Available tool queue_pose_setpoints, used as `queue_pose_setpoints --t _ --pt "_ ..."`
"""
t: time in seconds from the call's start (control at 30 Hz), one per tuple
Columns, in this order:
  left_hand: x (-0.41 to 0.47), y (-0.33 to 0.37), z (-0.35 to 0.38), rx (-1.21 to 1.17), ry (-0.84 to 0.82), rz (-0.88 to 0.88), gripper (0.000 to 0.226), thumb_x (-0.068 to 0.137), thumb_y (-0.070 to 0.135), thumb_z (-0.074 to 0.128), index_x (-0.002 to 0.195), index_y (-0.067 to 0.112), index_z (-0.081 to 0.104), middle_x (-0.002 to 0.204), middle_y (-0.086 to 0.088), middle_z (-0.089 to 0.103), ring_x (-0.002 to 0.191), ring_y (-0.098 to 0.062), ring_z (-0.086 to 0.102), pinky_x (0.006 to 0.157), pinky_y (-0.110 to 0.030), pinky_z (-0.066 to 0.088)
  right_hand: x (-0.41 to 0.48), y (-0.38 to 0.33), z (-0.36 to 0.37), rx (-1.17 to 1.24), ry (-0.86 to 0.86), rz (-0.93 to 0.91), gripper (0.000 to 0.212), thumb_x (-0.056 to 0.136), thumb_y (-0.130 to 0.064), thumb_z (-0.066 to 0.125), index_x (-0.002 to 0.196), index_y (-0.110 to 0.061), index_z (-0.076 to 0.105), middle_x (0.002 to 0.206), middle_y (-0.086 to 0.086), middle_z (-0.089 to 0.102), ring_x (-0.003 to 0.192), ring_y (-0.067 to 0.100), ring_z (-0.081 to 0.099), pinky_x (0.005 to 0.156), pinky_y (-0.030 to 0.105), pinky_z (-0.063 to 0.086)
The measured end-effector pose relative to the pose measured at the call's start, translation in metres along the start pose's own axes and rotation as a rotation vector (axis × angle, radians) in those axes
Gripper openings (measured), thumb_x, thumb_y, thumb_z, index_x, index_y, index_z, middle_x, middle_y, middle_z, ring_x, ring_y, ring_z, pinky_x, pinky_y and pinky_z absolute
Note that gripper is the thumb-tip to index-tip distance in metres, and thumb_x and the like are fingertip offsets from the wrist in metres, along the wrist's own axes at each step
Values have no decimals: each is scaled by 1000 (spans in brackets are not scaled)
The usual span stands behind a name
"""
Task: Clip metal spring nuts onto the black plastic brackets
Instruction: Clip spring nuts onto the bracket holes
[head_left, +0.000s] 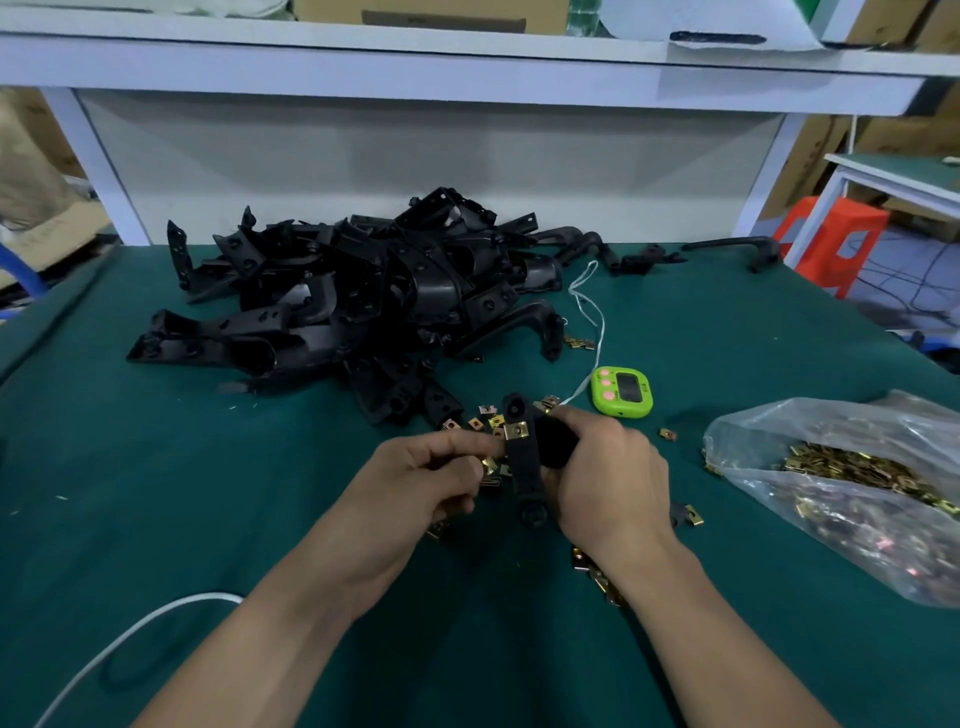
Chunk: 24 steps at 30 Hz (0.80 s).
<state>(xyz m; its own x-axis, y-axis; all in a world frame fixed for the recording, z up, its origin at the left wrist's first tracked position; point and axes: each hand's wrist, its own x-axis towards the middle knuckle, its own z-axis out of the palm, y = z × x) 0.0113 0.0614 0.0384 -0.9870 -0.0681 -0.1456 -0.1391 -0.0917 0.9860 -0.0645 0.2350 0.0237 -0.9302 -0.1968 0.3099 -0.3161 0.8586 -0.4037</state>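
Right hand (608, 478) grips one bracket (523, 470); left hand (421, 483), perhaps one nut (490, 466).

Two hands: the left hand (431, 483) and the right hand (608, 478). Between them is one black bracket (522, 467) with one spring nut (517, 430) clipped on. The left hand grips spare nuts (491, 465), number unclear. Beyond the hands is one heap of brackets (353, 296), too tangled to count. Loose spring nuts (668, 434) around the hands: over a dozen. To the right of the hands, one plastic bag (852, 488) holds nuts past counting. One green timer (622, 391) lies beyond the right hand. One white cable (130, 644) lies left of the left forearm.
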Motion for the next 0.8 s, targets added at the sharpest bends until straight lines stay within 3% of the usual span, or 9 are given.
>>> queue_pose_setpoints --t 0.13,0.33,0.5,0.7,0.8 --pt "-2 -1 4 -10 -87 50 48 92 -6 63 121 33 69 79 4 64 71 -8 59 68 -17 51 -3 -2 0 -24 -21 -5 47 80 -29 72 124 -45 64 88 -1 73 87 31 66 64 32 38" --pt "-1 -3 3 14 -48 67 51 91 -5 66 126 32 66 79 3 64 71 -8 58 67 -16 50 0 -1 -2 6 5 14 48 80 -28 72 125 -43 64 89 1 75 87 34 66 65 35 43" --pt "1 -5 4 25 -27 70 58 87 -6 68 115 44 68 80 1 68 69 -9 59 64 -16 49 -3 -3 -3 -48 -43 -6 53 79 -22 69 126 -46 62 88 1 73 85 35 66 64 32 37" --pt "1 -4 5 29 4 55 60 83 -6 73 126 35 63 82 -1 73 77 -10 67 73 -20 49 -3 -3 -4 -55 -47 16 40 78 -25 71 116 -38 67 85 2 71 82 36 63 63 34 39" --pt "0 -4 7 -16 49 62 63 81 -9 74 128 32 61 82 -6 76 75 -11 70 69 -16 52 -4 -5 -5 -60 -33 21 39 79 -23 71 115 -37 67 84 1 70 80 36 63 63 34 37"
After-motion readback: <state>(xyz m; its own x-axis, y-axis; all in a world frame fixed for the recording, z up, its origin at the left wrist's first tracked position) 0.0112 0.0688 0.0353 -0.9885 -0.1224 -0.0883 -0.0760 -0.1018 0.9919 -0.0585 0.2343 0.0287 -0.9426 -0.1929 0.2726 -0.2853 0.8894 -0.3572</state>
